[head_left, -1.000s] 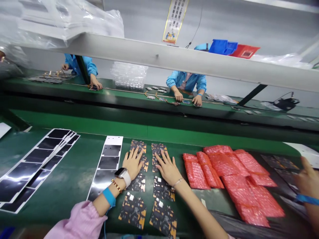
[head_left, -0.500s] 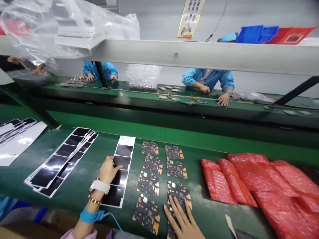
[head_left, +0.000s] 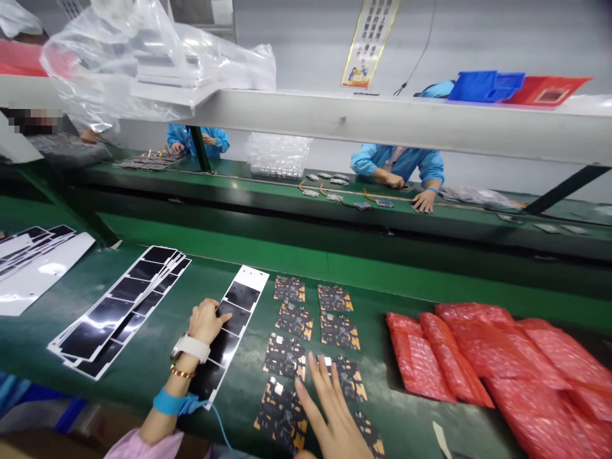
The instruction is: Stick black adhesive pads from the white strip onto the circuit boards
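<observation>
While the L hand [head_left: 205,325] sits at the L edge of a long blk/white strip [head_left: 240,296], thumb over a dark panel & fingers bent in close, the R hand [head_left: 329,411] is spread wide, fingers fanned, nothing in its grasp. Can't tell if L is pinching the strip or just pressing it. Strip lies slanted on the green table [head_left: 392,430], far end leaning R, just L of the boards [head_left: 292,320]: blk w/ orange patches, 2 cols of 4. R hand covers bits of the lower ones; contact unclear. L wrist has a watch w/ white strap [head_left: 195,348], bead bracelet [head_left: 182,371], blue wristband [head_left: 172,403] w/ cord; pink sleeve [head_left: 143,444] below.

Farther L: overlapping pile of similar strips [head_left: 127,293], then white sheets [head_left: 48,271] near the table's L end. Well R of the boards: red bubble-wrap packs [head_left: 478,344], bunched, some overlapping.

Beyond, at a 2nd bench, 2 co-workers in blue jackets [head_left: 401,169] w/ hands on small parts; stacked clear trays [head_left: 278,155] btwn them. Overhead shelf [head_left: 335,131] bears a plastic bag [head_left: 115,64], blue bin [head_left: 482,87] & red bin [head_left: 549,90].
</observation>
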Available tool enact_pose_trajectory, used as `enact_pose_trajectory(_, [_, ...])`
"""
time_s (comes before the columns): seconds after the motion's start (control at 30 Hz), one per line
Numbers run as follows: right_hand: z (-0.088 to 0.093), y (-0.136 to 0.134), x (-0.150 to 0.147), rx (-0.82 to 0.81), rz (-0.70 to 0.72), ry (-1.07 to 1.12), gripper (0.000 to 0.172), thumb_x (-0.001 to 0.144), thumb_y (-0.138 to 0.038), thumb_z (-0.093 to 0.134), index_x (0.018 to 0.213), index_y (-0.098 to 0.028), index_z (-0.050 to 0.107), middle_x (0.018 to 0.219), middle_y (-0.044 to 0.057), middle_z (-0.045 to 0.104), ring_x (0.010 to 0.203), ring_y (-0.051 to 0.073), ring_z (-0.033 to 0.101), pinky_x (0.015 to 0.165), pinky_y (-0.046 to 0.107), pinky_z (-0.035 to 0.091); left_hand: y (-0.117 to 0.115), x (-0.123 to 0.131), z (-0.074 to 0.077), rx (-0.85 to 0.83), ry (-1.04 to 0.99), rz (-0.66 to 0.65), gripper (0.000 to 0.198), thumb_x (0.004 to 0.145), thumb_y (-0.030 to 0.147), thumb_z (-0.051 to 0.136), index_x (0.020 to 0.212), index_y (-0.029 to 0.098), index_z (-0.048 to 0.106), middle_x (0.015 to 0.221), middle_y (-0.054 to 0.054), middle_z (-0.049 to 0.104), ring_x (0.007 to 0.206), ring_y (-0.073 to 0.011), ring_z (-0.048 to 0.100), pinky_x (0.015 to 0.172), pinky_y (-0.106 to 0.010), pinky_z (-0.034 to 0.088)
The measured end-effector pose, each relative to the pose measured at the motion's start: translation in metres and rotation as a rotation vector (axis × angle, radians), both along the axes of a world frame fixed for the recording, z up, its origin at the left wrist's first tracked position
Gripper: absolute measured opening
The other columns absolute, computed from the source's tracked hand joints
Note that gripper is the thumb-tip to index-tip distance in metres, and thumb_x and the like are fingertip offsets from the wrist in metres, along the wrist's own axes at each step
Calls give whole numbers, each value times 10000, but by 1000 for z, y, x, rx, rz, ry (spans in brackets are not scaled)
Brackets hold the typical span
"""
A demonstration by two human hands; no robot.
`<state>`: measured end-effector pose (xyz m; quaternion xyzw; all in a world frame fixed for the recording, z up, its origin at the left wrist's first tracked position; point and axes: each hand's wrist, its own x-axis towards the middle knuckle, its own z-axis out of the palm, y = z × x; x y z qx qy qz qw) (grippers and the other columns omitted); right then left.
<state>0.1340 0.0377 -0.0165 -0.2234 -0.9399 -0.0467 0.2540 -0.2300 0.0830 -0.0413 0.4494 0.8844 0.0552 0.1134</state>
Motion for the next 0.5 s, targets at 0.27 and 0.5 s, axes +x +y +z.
enact_pose_trajectory(0.27, [-5,-13,-2,-258,-42,32,1119,874,-497,767,1651,-128,52,1676,180,62,1531,385,104,1172,511,376,-1,6,9,-8,74,41,682,911,562,658,1385,103,484,1345,-184,541,1251,-323,525,1023,-471,448])
enact_pose_trajectory(0.5, [-36,-22,21,-372,-87,119,922,971,-523,621,1652,-159,118,1668,159,183,1503,364,247,1189,470,352,11,2,30,22,-96,4,395,782,486,773,936,139,663,1054,-138,689,1083,-314,638,986,-506,485])
